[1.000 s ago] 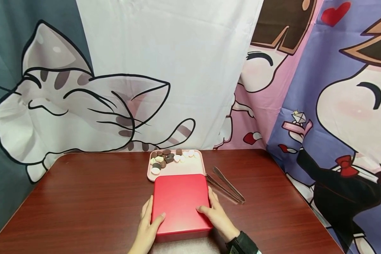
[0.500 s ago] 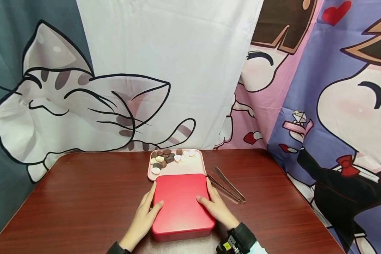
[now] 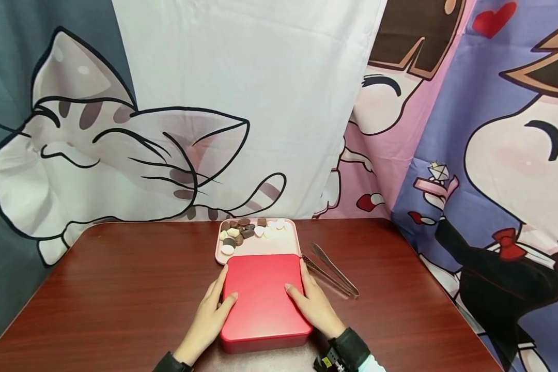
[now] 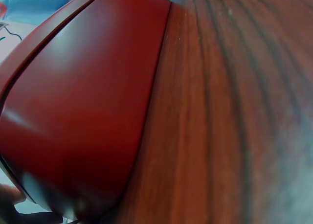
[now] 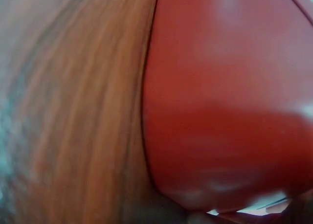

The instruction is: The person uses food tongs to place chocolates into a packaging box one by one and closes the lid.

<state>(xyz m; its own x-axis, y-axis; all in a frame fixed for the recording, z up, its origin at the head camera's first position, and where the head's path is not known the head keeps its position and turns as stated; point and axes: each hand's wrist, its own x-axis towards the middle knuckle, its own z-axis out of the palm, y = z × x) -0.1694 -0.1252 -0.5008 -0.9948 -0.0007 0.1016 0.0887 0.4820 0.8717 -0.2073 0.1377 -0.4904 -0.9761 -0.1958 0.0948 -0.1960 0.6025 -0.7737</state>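
Note:
A flat red box (image 3: 262,294) with rounded corners lies on the dark wooden table (image 3: 121,289), close to me. My left hand (image 3: 212,310) grips its left side, thumb on the lid and fingers along the edge. My right hand (image 3: 312,305) grips the right side the same way. In the left wrist view the red box (image 4: 83,111) fills the left half, seen close up over the wood. The right wrist view is blurred and shows the red box (image 5: 225,97) on the right.
A pale pink tray (image 3: 279,247) touches the far edge of the box, with several brown and white candies (image 3: 242,232) in its back left part. Metal tongs (image 3: 332,271) lie on the table just right of the box. Cartoon curtains hang behind.
Both hands have slid forward along the sides of the red box. The box has shifted only slightly and still lies flat.

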